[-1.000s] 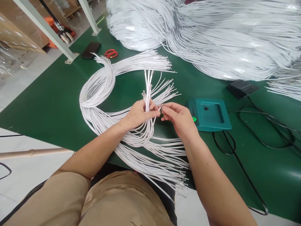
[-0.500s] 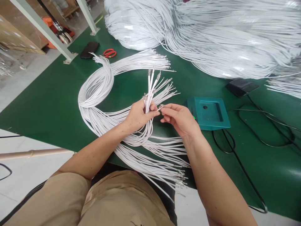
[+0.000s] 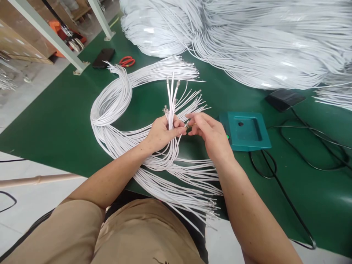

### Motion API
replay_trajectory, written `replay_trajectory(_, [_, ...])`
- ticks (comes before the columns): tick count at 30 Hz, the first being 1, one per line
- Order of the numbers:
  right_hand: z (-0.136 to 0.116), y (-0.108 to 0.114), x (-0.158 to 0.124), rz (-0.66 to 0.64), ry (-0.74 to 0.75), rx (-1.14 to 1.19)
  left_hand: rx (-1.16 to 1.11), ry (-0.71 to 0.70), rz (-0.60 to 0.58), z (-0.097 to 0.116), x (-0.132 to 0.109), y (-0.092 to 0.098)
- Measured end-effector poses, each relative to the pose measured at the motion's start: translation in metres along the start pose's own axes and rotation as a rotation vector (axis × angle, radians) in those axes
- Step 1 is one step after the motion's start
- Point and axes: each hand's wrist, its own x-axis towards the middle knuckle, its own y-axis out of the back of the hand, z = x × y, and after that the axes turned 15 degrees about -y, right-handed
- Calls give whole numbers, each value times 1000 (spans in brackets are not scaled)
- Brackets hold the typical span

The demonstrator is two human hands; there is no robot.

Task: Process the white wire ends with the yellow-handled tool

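My left hand [image 3: 162,134] is closed around a small bunch of white wires [image 3: 171,106], whose metal-tipped ends stick up above the fist. One more wire end [image 3: 187,124] slants out between the left thumb and fingers, toward the right. Right beside that tip is my right hand [image 3: 207,128], its index finger raised and its fingers apart around the end; whether a fingertip touches it is hard to see. Under and around my left hand lies a looped bundle of white wires [image 3: 110,99], with loose ends fanned out to the right.
A teal device with a recessed top [image 3: 244,132] stands right of my right hand, near a black box [image 3: 284,99] and black cables [image 3: 280,187]. Large heaps of white wire [image 3: 261,47] cover the back. Red-handled scissors [image 3: 127,61] and a black phone-like object [image 3: 103,58] lie far left.
My right hand's fingers have parted from their pinch at the wire end, with the index finger lifting. The bunch in my left hand has tilted slightly left.
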Motion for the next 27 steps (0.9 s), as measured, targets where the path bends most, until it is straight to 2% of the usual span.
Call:
replay_trajectory(5, [4,-2,2,6,21,-44,-34,-20,-16,-3,0,0])
replay_trajectory(12, [-3,4,1,42,-108,-106,-5,-47,-10,-8,1,1])
replay_trajectory(16, [-5,4,0,75,-106,-77,24,-56,-7,-9,1,2])
replay_trajectory(21, [-3,-1,-2,39,-83,-60,38,-78,-55,-11,0,5])
replay_trajectory(27, [-1,-2,-1,104,-56,-115,42,-89,-128,-13,0,7])
